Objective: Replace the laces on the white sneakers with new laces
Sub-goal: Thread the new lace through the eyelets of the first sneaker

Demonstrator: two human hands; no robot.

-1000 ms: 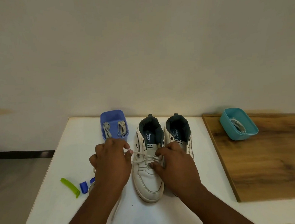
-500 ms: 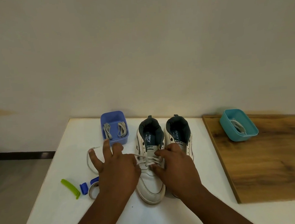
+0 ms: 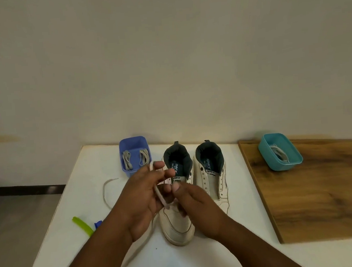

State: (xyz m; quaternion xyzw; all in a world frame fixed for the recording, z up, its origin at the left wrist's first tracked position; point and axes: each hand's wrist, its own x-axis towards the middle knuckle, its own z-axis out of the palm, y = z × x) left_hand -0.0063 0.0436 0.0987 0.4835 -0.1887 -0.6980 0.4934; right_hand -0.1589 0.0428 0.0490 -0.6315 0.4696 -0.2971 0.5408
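Head view: right white leather sneaker [image 3: 211, 172] already unlaced, left white sneaker [image 3: 178, 221] half unlaced, its old white lace [image 3: 160, 194] gripped by left hand [image 3: 142, 199] and pinched by right hand [image 3: 194, 203]; relacing remains.

Your left hand [image 3: 143, 196] holds a white lace [image 3: 160, 194] over the left sneaker [image 3: 178, 221], your right hand [image 3: 194, 203] pinching it. Left of that sneaker sits a blue tub [image 3: 134, 154]; right, the unlaced sneaker [image 3: 212, 172].
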